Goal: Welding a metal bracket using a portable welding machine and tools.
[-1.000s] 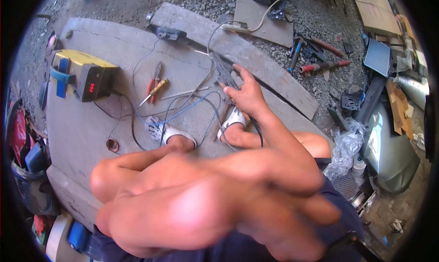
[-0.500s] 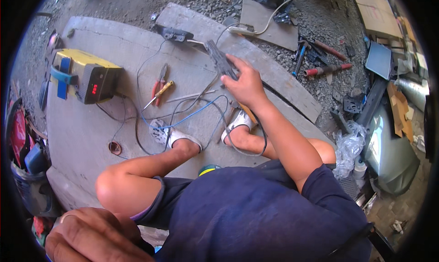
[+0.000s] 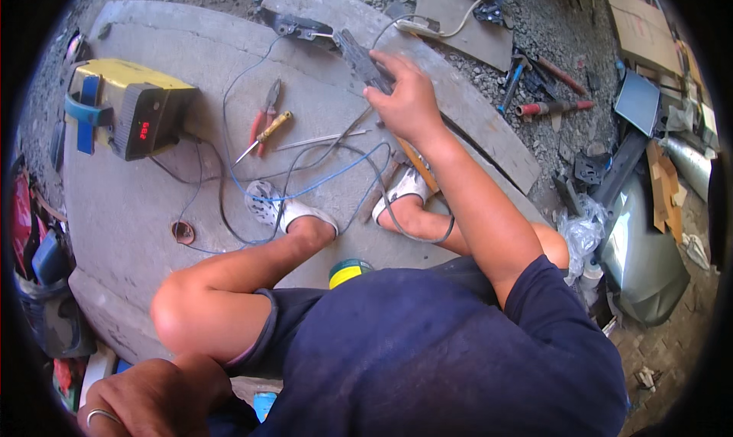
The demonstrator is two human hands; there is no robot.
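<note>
My right hand (image 3: 405, 93) is closed around a dark, worn welding electrode holder (image 3: 365, 63). From its jaws a short pale rod (image 3: 324, 35) reaches left to a dark plastic-looking part (image 3: 294, 26) lying on the grey panel (image 3: 164, 258); whether the tip touches it is too small to tell. My left hand (image 3: 145, 403) is at the lower left, close to the camera, fingers curled, with a ring on one. Whatever it grips is hidden. A yellow-and-black welding machine (image 3: 137, 105) with a lit red display stands at left, its cables trailing across the panel.
Red-handled pliers (image 3: 265, 120), a yellow-handled screwdriver (image 3: 267, 134) and a thin rod (image 3: 321, 139) lie mid-panel. A hammer (image 3: 416, 166) rests by my right foot. Blue and dark cables loop around my feet. Gravel, a blue-handled hammer (image 3: 513, 82) and car parts lie right.
The view has tilted, so the panel and tools sit higher. My left hand has turned and dropped slightly. My right hand keeps its hold on the electrode holder, its rod still beside the dark part.
</note>
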